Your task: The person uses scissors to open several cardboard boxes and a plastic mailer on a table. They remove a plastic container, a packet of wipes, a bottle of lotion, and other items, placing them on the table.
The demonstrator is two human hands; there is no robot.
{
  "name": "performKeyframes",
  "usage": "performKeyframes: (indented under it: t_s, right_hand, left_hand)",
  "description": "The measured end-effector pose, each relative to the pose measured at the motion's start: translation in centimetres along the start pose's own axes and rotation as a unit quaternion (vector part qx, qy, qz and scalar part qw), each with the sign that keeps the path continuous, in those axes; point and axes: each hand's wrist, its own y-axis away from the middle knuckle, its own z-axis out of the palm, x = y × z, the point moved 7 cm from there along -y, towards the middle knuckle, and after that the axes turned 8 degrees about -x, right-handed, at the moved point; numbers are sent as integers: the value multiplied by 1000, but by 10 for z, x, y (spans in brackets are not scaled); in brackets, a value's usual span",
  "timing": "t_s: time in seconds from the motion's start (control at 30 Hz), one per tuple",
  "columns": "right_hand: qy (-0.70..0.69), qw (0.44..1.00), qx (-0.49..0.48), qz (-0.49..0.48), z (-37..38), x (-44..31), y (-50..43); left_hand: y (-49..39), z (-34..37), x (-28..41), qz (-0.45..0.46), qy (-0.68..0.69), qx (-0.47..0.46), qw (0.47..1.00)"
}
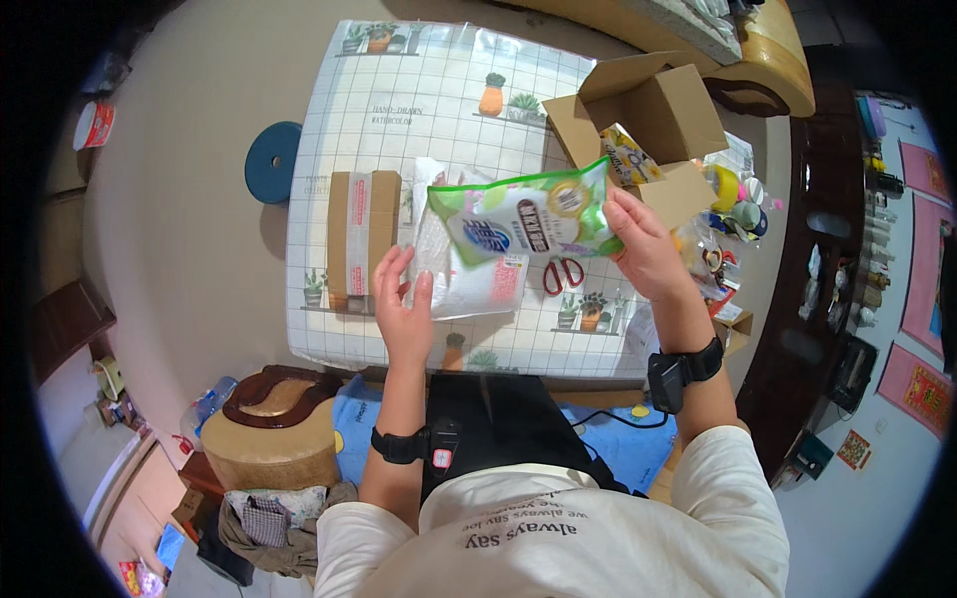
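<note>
A green and white plastic pouch (531, 213) with printed writing is held up over the table by my right hand (647, 243), which pinches its right end. My left hand (404, 306) is raised with fingers apart and holds nothing, just below and left of the pouch. Under the pouch lies a white plastic mailer bag (478, 291) with a printed label. Left of it rests a cardboard box (383, 232) closed with clear tape. Red-handled scissors (562, 276) lie right of the mailer, partly behind the pouch.
An open cardboard box (680, 112) with a yellow floral packet (632, 157) stands at the table's back right. Bottles, tape rolls and small items crowd beyond the right edge. A blue round stool (274, 163) is left of the patterned tablecloth (434, 82). A sofa armrest (269, 448) is at lower left.
</note>
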Motion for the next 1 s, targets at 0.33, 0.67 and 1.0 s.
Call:
performKeyframes:
  t_s: [0.33, 0.67, 1.0]
  right_hand:
    - [-265, 964, 0, -27, -1, 21, 35]
    - [-234, 972, 7, -4, 2, 67, 63]
    - [-289, 957, 18, -11, 9, 73, 69]
  left_hand:
    - [14, 67, 66, -84, 530, -234, 811]
    - [-32, 67, 66, -114, 323, -253, 905]
    - [-65, 87, 95, -123, 265, -309, 905]
